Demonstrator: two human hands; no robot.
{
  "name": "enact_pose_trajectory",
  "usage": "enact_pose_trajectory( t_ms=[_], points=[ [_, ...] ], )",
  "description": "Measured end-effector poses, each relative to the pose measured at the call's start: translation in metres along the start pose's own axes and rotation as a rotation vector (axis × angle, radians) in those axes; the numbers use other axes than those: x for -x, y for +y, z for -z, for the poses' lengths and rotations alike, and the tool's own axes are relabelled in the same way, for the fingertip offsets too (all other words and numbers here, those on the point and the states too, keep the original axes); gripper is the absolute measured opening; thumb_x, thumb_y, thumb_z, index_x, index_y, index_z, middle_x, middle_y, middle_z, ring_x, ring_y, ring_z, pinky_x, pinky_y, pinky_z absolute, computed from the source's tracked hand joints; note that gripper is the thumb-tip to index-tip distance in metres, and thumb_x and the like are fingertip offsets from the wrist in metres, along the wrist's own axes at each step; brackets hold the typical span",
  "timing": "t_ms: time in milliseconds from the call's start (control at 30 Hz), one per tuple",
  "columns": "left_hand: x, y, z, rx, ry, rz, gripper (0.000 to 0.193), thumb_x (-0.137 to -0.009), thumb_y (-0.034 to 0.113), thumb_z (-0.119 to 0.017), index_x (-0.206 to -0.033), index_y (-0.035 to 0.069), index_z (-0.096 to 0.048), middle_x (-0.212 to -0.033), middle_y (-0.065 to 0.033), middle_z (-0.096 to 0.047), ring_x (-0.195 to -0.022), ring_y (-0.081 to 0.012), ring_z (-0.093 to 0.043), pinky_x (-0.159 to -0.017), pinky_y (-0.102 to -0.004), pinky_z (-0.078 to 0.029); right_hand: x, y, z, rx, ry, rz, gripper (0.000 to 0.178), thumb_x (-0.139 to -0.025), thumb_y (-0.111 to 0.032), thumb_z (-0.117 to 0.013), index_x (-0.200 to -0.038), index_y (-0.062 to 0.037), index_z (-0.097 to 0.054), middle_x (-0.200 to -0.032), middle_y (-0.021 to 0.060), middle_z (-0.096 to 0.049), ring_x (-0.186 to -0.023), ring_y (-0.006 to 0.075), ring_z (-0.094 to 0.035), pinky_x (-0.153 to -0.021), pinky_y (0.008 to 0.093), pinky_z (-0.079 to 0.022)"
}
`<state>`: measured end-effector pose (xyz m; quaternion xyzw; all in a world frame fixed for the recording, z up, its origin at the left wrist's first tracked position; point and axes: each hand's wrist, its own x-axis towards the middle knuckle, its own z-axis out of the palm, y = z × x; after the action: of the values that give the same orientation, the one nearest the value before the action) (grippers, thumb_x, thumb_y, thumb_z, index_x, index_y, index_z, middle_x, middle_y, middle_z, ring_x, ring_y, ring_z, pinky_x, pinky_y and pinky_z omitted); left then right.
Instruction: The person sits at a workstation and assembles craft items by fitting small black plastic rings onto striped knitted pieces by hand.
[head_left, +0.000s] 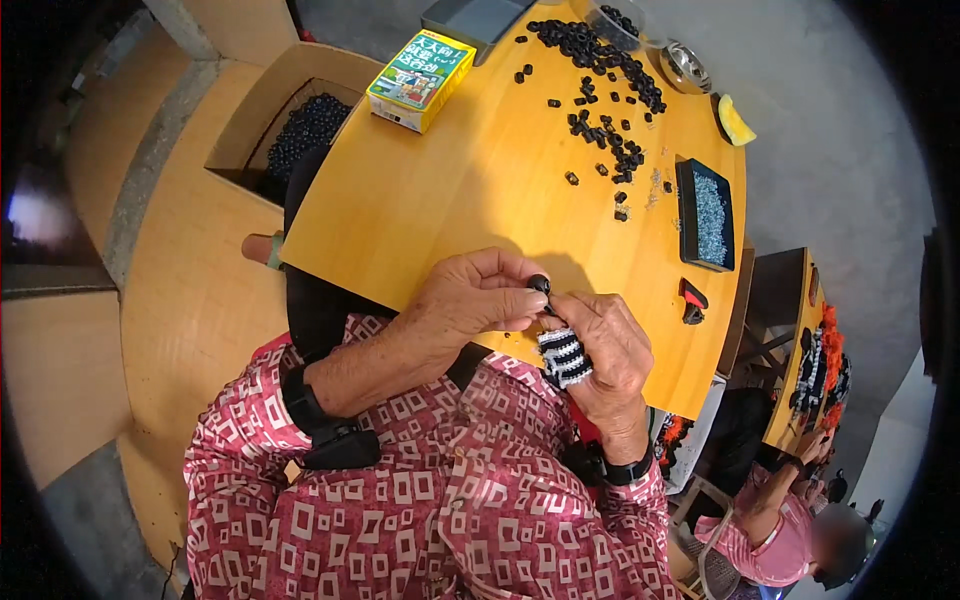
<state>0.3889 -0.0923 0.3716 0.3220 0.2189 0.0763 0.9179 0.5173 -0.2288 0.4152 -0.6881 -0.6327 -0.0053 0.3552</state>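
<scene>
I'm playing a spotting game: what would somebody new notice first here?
Probably the left hand, pinching a small black object, and the right hand with a striped knit piece, close together near the front of the table. Next, the black parts scattered toward its far side, and the yellow box by its left edge.

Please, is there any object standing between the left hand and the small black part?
Nothing visible does: the left hand already pinches the small black part directly. The right hand, with a striped knitted piece at its fingers, is close beside it.
</scene>
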Motion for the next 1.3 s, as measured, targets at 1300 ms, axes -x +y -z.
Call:
enact_pose_trajectory(
  t_ms=[1300],
  points=[
    [0.003,0.0,-0.002,-0.028,-0.08,0.05,0.026,-0.092,0.013,-0.067,-0.113,-0.002,-0.063,-0.101,-0.0095,-0.069,-0.092,-0.0153,-0.069,-0.081,-0.0226,-0.055,-0.006,0.007,0.017,-0.017,-0.069,-0.004,0.032,-0.067,-0.003,-0.074,-0.098,0.0011,-0.067,-0.086,0.0126,-0.064,-0.075,0.0286,-0.062,-0.065,0.0355,-0.05]
  ],
)
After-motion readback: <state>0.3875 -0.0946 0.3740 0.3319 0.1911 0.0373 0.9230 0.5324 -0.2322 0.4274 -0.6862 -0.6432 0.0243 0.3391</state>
